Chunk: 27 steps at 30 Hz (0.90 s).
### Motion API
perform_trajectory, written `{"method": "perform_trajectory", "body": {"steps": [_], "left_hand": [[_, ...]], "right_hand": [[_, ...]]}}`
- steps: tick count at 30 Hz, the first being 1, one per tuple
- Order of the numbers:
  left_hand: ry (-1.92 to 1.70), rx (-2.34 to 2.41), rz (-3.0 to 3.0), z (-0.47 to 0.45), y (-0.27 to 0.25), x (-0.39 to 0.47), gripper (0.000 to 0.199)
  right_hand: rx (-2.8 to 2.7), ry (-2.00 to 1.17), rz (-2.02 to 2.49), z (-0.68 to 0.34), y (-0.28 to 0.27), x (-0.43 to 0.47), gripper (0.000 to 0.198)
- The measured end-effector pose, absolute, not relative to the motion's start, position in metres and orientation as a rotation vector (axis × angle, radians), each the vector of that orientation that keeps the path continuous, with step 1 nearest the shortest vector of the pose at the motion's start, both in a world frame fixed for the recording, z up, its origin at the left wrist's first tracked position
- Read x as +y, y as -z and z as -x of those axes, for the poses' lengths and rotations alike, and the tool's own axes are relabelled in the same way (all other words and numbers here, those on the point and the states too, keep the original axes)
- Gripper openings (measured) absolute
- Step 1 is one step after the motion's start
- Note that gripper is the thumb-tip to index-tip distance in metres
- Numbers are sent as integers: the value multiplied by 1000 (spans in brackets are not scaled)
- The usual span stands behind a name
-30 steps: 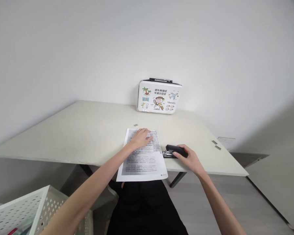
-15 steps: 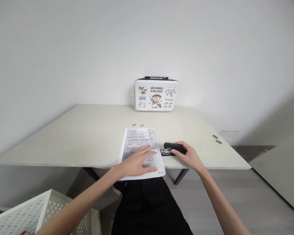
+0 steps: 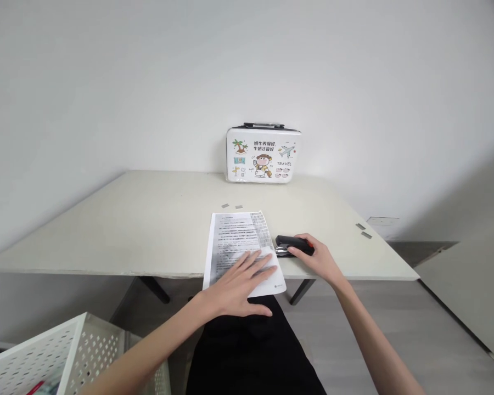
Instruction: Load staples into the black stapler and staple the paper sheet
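Stapler (image 3: 290,244) lengthwise left-right, nose toward sheet (image 3: 239,241)

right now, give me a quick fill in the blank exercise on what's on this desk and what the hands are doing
1. The right hand rests on a black ____.
2. The left hand lies flat on the near end of a printed ____ that sticks out over the desk edge.
3. The white case with cartoon pictures stands upright against the ____.
4. The perforated white basket sits at the lower ____ of the view.

Missing words: stapler; paper; wall; left
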<state>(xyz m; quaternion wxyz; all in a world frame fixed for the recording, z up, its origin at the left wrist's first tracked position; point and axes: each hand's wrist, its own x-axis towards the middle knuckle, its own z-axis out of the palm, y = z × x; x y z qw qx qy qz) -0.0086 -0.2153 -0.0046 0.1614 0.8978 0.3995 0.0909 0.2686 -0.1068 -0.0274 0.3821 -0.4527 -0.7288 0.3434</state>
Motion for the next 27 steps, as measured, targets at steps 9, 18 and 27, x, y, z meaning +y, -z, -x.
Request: {"method": "perform_trajectory", "body": {"steps": [9,18,27], "left_hand": [[-267,1291,-2390,15,-16,-164,85],[-373,1170,-2423,27,0,-155,64],[-271,1084,-2532,15,2,-160,63]], "right_hand": [[-1857,-857,1173,-268,26,-107,46],[-1849,-862,1202,-270,30,-106,44],[-1850,-845,1207,-271,30,-106,43]]}}
